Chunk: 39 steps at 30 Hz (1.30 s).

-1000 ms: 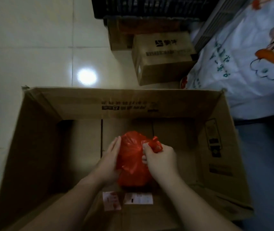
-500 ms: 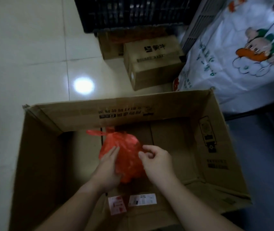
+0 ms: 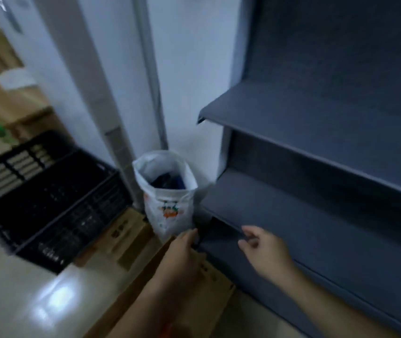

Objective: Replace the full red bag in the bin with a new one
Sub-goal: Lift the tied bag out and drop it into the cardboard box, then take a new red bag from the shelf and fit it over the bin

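Note:
My left hand [image 3: 182,254] hovers with its fingers stretched out and nothing in it, above the far rim of the big cardboard box [image 3: 143,286]. My right hand [image 3: 264,251] is raised beside it in front of the lowest grey shelf, fingers loosely curled and apart, also holding nothing. Of the red bag [image 3: 167,328] only a small blurred sliver shows at the bottom edge, by my left forearm inside the box. The whole picture is motion-blurred.
A white sack with a cartoon print [image 3: 167,193] stands open against the wall. A black plastic crate [image 3: 48,201] sits to the left on the floor, with small cardboard boxes [image 3: 126,235] in front of it. Grey shelves [image 3: 316,132] fill the right side.
Both hands have let go of the red bag and lifted out of the box. The view has swung up and right, from the box interior to the wall, sack and shelves.

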Each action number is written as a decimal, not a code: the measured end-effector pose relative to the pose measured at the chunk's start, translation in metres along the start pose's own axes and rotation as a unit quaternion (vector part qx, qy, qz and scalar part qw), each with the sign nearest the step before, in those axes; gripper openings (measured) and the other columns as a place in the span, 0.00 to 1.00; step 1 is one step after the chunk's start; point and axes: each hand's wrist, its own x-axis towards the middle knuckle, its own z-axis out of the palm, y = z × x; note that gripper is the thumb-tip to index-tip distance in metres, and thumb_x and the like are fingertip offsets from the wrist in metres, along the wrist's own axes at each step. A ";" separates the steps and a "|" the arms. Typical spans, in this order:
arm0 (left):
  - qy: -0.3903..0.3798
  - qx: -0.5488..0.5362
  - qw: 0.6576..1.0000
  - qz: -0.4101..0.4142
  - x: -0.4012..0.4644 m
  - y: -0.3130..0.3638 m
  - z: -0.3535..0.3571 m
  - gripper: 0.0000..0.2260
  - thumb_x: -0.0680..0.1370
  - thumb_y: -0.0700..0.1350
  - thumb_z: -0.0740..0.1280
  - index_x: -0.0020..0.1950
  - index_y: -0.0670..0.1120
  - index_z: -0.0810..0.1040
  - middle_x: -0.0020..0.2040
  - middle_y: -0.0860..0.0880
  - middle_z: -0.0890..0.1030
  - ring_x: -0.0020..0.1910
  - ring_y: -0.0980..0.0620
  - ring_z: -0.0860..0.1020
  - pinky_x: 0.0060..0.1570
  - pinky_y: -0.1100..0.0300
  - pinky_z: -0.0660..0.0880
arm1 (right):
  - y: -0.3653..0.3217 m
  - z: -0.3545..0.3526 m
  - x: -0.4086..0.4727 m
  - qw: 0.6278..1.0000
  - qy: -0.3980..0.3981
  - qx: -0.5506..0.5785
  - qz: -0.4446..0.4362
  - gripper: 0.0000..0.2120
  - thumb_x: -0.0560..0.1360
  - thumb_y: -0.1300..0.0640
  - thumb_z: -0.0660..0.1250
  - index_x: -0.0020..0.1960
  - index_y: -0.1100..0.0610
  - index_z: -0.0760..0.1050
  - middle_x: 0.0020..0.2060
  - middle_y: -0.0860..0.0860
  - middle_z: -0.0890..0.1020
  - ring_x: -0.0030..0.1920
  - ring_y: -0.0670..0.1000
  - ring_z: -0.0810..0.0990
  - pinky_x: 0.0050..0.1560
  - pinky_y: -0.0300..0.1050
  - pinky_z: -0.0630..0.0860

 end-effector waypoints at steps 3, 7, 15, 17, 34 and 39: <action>-0.003 0.050 0.990 0.128 -0.012 0.123 -0.039 0.27 0.76 0.47 0.70 0.74 0.45 0.69 0.70 0.45 0.74 0.71 0.46 0.71 0.68 0.56 0.65 | -0.010 -0.098 -0.071 0.995 0.097 0.027 0.009 0.21 0.78 0.52 0.70 0.70 0.53 0.76 0.62 0.51 0.83 0.59 0.49 0.82 0.56 0.35 0.72; -0.028 0.090 0.953 0.287 -0.053 0.269 -0.041 0.28 0.76 0.45 0.71 0.74 0.43 0.68 0.73 0.44 0.72 0.72 0.47 0.69 0.69 0.64 0.60 | 0.011 -0.193 -0.169 0.970 0.236 0.058 0.017 0.20 0.75 0.54 0.72 0.66 0.55 0.79 0.60 0.52 0.84 0.59 0.50 0.83 0.62 0.37 0.72; -0.139 0.115 0.850 0.494 -0.171 0.489 0.081 0.29 0.76 0.49 0.71 0.75 0.49 0.68 0.74 0.48 0.70 0.71 0.49 0.70 0.71 0.60 0.62 | 0.122 -0.316 -0.382 0.877 0.451 0.094 0.134 0.20 0.76 0.53 0.71 0.67 0.54 0.78 0.60 0.51 0.84 0.58 0.51 0.83 0.61 0.39 0.73; -0.170 0.111 0.822 0.532 -0.208 0.530 0.123 0.29 0.76 0.49 0.71 0.75 0.49 0.68 0.74 0.48 0.70 0.72 0.50 0.70 0.71 0.60 0.63 | 0.157 -0.334 -0.438 0.850 0.489 0.097 0.168 0.20 0.77 0.52 0.70 0.68 0.53 0.77 0.61 0.51 0.84 0.59 0.51 0.82 0.61 0.39 0.73; -0.305 0.077 0.766 0.560 -0.360 0.757 0.421 0.30 0.76 0.55 0.71 0.76 0.54 0.65 0.75 0.55 0.68 0.73 0.55 0.67 0.71 0.57 0.64 | 0.447 -0.475 -0.658 0.781 0.541 0.101 0.295 0.24 0.79 0.52 0.68 0.73 0.54 0.72 0.66 0.51 0.80 0.61 0.50 0.81 0.58 0.34 0.70; -0.294 0.103 0.766 0.562 -0.336 0.817 0.474 0.29 0.76 0.53 0.70 0.76 0.52 0.66 0.75 0.52 0.69 0.72 0.52 0.68 0.71 0.56 0.65 | 0.507 -0.524 -0.641 0.794 0.523 0.104 0.291 0.25 0.79 0.51 0.68 0.75 0.54 0.70 0.68 0.51 0.79 0.64 0.51 0.80 0.63 0.40 0.74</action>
